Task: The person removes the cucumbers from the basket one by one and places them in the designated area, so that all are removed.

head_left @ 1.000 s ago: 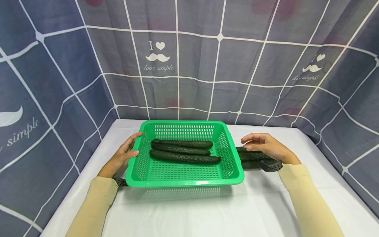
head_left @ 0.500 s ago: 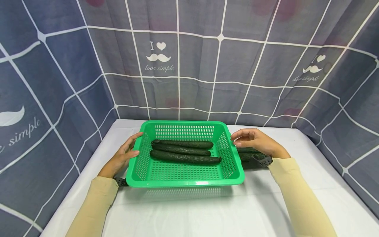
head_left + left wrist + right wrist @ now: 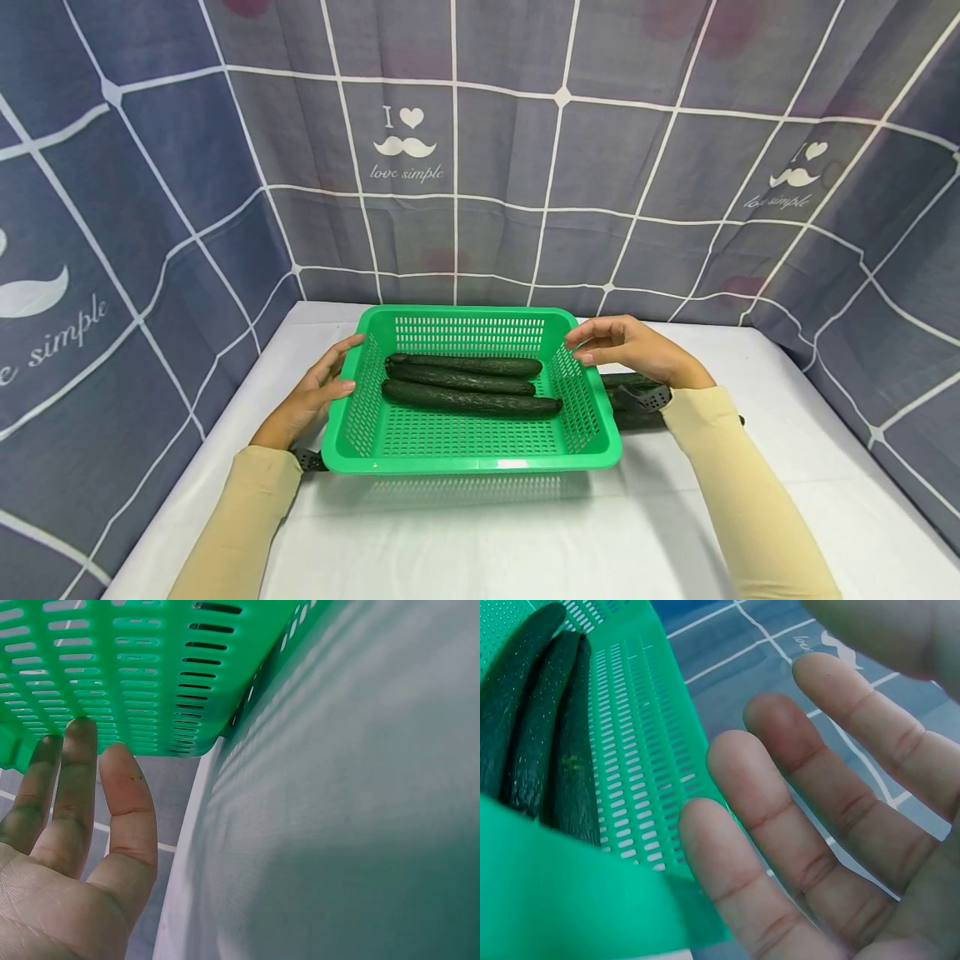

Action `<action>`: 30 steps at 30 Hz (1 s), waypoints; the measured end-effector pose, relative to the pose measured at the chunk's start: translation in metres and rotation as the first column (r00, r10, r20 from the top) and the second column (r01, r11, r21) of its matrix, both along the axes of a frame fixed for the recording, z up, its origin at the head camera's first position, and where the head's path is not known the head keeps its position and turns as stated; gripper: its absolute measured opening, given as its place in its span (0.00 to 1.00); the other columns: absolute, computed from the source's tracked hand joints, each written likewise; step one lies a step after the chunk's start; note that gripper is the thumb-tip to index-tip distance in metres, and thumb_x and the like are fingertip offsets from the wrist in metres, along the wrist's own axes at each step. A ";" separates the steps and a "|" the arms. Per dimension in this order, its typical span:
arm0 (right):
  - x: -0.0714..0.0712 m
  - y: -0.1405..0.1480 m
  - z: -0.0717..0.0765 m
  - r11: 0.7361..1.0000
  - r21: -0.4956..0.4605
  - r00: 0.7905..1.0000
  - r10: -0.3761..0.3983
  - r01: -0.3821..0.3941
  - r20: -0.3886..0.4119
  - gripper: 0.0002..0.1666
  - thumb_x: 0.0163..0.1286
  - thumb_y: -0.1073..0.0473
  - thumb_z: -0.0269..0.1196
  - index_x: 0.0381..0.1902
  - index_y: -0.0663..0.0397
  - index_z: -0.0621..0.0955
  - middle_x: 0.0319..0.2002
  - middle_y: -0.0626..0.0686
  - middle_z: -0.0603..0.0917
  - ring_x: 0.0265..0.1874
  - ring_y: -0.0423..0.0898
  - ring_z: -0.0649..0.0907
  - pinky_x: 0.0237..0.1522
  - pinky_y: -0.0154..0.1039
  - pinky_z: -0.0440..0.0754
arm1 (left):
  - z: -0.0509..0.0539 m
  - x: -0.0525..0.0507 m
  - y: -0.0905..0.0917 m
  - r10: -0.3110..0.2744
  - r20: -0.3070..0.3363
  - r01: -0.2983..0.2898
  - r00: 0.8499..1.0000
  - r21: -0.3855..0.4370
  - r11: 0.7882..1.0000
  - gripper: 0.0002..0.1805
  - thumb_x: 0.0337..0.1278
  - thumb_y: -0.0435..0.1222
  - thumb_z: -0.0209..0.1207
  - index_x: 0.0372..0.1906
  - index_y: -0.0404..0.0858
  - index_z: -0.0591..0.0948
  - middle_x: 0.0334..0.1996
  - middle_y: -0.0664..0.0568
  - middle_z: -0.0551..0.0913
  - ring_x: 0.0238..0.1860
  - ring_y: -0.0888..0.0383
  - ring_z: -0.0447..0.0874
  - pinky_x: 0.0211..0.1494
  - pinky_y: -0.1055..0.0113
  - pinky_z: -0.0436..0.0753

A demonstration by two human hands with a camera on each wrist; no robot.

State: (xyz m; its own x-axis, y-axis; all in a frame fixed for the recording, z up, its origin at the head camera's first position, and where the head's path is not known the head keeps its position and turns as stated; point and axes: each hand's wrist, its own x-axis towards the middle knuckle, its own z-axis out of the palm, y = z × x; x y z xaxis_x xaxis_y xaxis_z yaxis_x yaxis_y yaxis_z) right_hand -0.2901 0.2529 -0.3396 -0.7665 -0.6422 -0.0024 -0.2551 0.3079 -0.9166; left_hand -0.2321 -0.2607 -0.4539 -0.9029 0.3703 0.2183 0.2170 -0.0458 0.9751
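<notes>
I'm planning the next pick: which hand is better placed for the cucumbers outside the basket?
Probably the right hand: it holds nothing and is nearer those cucumbers; the left hand is across the basket.

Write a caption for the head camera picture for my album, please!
Three cucumbers in a green basket, left hand at one end, right hand at the other.

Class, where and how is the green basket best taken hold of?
Probably grip the green basket by its rim at both short ends, from left and right together: its sides flare up to that rim, and three cucumbers lie lengthwise inside, so paired support should keep it level.
</notes>
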 end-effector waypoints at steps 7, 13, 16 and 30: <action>-0.005 -0.013 -0.001 1.000 -0.017 1.000 0.020 -0.021 -0.023 0.21 0.75 0.69 0.66 0.62 0.76 0.81 0.54 0.52 0.90 0.54 0.48 0.89 0.58 0.39 0.85 | 0.000 -0.001 0.001 0.000 -0.003 0.000 1.000 0.008 1.000 0.40 0.70 0.35 0.59 0.84 0.55 0.64 0.88 0.38 0.30 0.85 0.34 0.19 0.76 0.22 0.37; -0.009 -0.025 -0.003 0.999 -0.040 0.999 -0.007 0.006 -0.039 0.21 0.75 0.70 0.65 0.61 0.78 0.80 0.50 0.45 0.90 0.51 0.44 0.89 0.57 0.38 0.85 | 0.002 0.000 0.001 0.007 0.010 -0.007 1.000 -0.007 1.000 0.40 0.71 0.35 0.58 0.84 0.55 0.63 0.88 0.38 0.34 0.86 0.35 0.25 0.79 0.37 0.52; -0.010 -0.032 -0.003 0.999 -0.051 0.999 -0.012 0.010 -0.036 0.20 0.74 0.70 0.66 0.60 0.77 0.81 0.49 0.45 0.90 0.51 0.44 0.88 0.57 0.39 0.85 | 0.002 0.000 0.001 0.007 0.006 -0.007 1.000 -0.004 1.000 0.39 0.71 0.35 0.58 0.84 0.55 0.63 0.88 0.38 0.33 0.86 0.35 0.24 0.80 0.34 0.49; -0.022 -0.063 -0.003 0.999 -0.037 0.996 -0.013 0.010 -0.084 0.19 0.76 0.69 0.65 0.60 0.75 0.82 0.53 0.55 0.90 0.50 0.42 0.89 0.58 0.42 0.86 | 0.003 0.002 0.002 0.016 0.011 -0.016 1.000 -0.001 1.000 0.41 0.71 0.36 0.59 0.86 0.52 0.61 0.87 0.37 0.39 0.86 0.36 0.30 0.77 0.28 0.44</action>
State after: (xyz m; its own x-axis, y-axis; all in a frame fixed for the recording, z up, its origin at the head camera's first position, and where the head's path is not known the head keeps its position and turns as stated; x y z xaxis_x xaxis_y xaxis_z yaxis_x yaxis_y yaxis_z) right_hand -0.3117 0.1896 -0.3422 -0.7706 -0.6315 0.0859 -0.3284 0.2779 -0.9027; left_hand -0.2303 -0.2585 -0.4506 -0.9110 0.3563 0.2078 0.2066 -0.0420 0.9775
